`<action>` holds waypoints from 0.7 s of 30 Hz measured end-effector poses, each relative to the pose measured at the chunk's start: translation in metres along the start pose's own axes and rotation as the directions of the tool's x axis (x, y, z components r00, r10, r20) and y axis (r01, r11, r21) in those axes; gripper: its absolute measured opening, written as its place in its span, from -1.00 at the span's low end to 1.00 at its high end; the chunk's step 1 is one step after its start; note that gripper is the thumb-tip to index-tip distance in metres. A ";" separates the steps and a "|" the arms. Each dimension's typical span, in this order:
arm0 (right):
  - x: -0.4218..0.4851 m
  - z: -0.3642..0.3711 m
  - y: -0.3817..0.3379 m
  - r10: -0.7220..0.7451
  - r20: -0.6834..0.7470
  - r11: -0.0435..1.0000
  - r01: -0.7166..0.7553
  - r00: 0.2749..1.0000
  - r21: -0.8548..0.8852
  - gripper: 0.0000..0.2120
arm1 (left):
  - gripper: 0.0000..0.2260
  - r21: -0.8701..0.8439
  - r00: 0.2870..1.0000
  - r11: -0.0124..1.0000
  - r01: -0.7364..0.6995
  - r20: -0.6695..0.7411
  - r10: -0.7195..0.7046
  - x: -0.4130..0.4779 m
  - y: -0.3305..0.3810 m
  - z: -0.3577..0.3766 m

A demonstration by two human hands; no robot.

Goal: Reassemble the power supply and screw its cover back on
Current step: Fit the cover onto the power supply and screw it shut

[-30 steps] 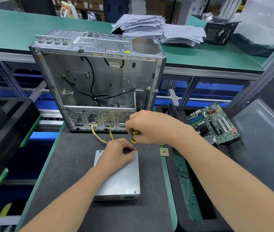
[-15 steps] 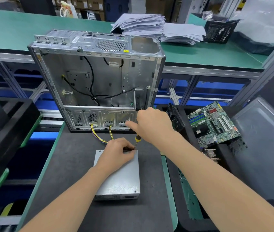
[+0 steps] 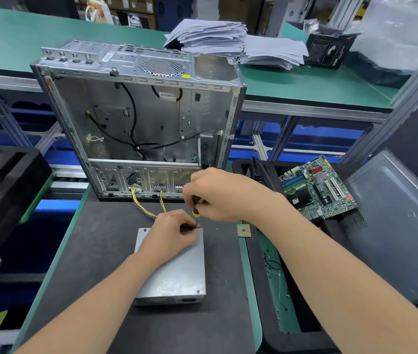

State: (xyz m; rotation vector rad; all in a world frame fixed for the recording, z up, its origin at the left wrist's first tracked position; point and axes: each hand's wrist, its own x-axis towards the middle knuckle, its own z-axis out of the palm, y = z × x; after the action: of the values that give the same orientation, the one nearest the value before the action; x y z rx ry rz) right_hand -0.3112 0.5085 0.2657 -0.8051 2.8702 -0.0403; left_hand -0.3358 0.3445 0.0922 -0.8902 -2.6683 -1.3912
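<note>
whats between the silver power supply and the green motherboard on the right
In the head view, a small square chip lies just right of the power supply; the right forearm crosses above, before the motherboard.

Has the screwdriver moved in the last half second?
Yes. The screwdriver, gripped by the right hand, has swung from tilted to upright: its handle went left, above the far right corner of the power supply.

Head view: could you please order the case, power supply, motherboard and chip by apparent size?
1. Case
2. Power supply and motherboard: they look alike; the supply is nearer and partly under the left hand, so unranked
3. Chip
</note>
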 end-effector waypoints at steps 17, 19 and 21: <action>0.018 0.021 -0.012 0.531 -0.171 0.840 -0.489 0.830 0.235 -0.66 | -0.93 0.020 1.000 1.000 0.023 0.004 -0.023 0.001 0.000 0.002; 0.017 0.022 -0.012 0.540 -0.167 0.834 -0.496 0.825 0.243 -0.66 | -0.94 0.018 1.000 1.000 0.024 0.002 -0.024 0.001 0.000 0.002; 0.013 0.021 -0.010 0.527 -0.161 0.843 -0.488 0.835 0.227 -0.72 | -0.95 0.023 1.000 1.000 0.013 0.011 -0.013 0.000 -0.001 0.002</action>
State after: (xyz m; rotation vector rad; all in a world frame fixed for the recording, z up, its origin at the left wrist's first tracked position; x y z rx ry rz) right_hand -0.3138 0.4935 0.2438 0.0222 3.1260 -0.3322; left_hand -0.3361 0.3459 0.0899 -0.8830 -2.6975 -1.3597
